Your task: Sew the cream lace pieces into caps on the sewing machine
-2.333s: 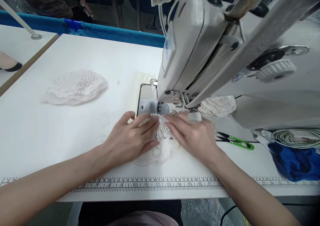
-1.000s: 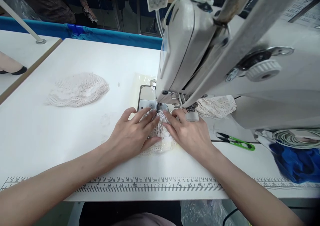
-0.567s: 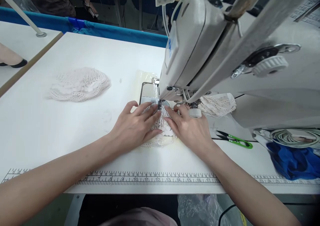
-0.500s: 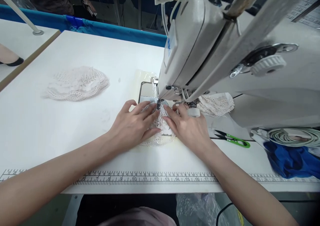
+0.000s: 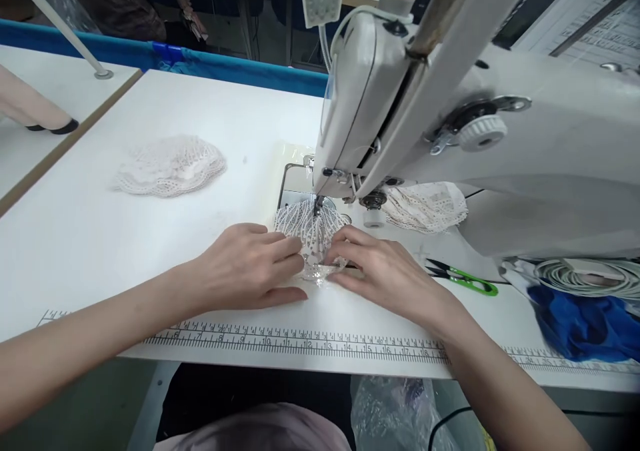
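A piece of white lace (image 5: pixel 311 228) lies gathered under the presser foot (image 5: pixel 318 204) of a sewing machine (image 5: pixel 360 104). At its left front edge is my left hand (image 5: pixel 255 266), with the fingers curled in on the lace and the thumb stretched out below. My right hand (image 5: pixel 367 261) pinches the right front edge between fingers and thumb. The fingertips of both hands are partly hidden at the lace.
Another lace pile (image 5: pixel 173 166) lies on the left, and more lace (image 5: pixel 425 206) sits behind the needle area. Green-handled thread snips (image 5: pixel 465 278), blue cloth (image 5: pixel 585 321) and coiled pale tape (image 5: pixel 590 278) are at right. A ruler strip (image 5: pixel 310 341) runs along the front edge. A co-worker's arm (image 5: pixel 35 101) shows at far left.
Both hands have drawn back from the needle toward the front edge, and the left fingers have curled in. More of the lace under the foot now shows. The camera view has shifted slightly.
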A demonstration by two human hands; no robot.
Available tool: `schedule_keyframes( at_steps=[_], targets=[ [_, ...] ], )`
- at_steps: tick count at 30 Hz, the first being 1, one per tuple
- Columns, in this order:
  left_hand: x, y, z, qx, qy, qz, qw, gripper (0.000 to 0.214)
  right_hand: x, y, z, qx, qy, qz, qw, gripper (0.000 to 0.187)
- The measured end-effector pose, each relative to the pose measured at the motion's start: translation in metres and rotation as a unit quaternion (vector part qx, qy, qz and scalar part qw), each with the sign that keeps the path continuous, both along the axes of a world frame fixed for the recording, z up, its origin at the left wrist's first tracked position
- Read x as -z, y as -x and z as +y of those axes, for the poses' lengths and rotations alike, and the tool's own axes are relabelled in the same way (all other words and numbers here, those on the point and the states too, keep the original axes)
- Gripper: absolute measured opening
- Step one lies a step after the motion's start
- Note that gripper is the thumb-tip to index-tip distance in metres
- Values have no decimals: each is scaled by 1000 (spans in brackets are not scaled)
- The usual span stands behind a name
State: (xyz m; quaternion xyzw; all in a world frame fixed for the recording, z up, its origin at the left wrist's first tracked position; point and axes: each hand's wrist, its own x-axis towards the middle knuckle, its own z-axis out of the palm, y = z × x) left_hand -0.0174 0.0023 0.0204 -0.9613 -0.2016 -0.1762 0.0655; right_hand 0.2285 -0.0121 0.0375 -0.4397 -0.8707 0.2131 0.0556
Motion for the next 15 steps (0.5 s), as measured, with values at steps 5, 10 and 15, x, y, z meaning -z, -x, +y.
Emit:
schedule_keyframes(
  at_steps=[5,10,15],
  targets=[
    [6,5,-16,-26,-19,60,998,19,4,1,1,59,12,77,995,13],
    [-7,0,-21,-166,187,-20,968,18,5,5,0,104,40,166,980,9],
    [-24,-12,10,-183,311,20,932,24,16,8,2,77,-91,140,983,20]
  ],
)
